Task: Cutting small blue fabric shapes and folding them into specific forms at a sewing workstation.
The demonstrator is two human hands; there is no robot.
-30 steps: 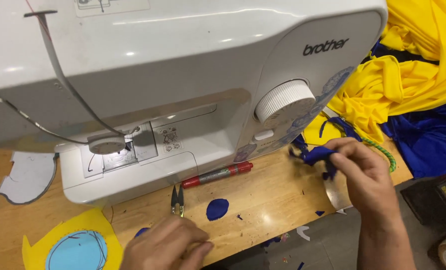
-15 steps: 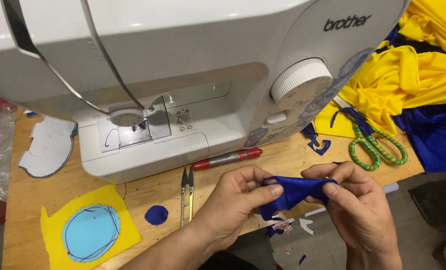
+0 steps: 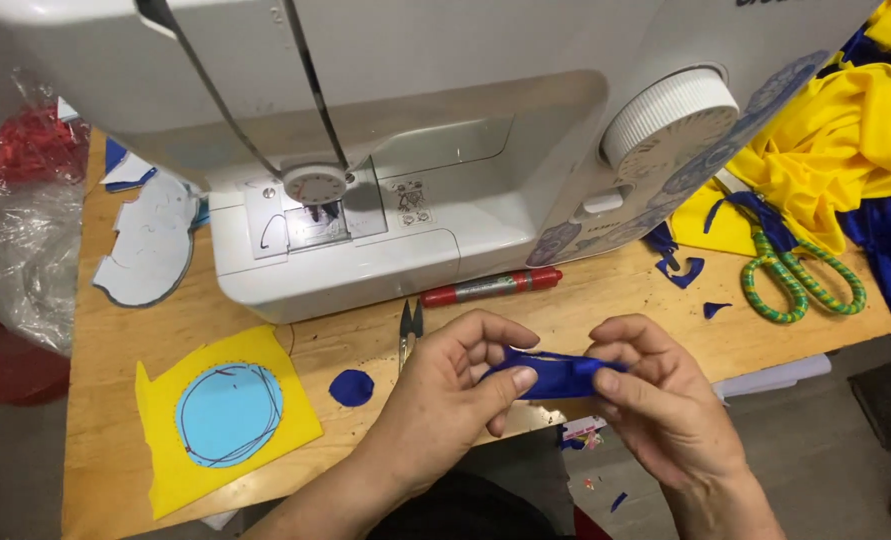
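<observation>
On the far left of the wooden table lies a pale cut-out shape, and nearer me a yellow fabric square with a light blue circle stitched onto it. Just right of that sits a small round blue scrap, then the thread snips and a red marker along the foot of the white sewing machine. My left hand comes next, thumb and forefinger pinched shut on the left end of the blue fabric strip, the other fingers curled loosely under it. The strip spans the short gap between my hands, held above the table's front edge. My right hand grips its other end, fingertips closed tight on the cloth. Further right lie green-handled scissors and a heap of yellow fabric with dark blue cloth beside it.
</observation>
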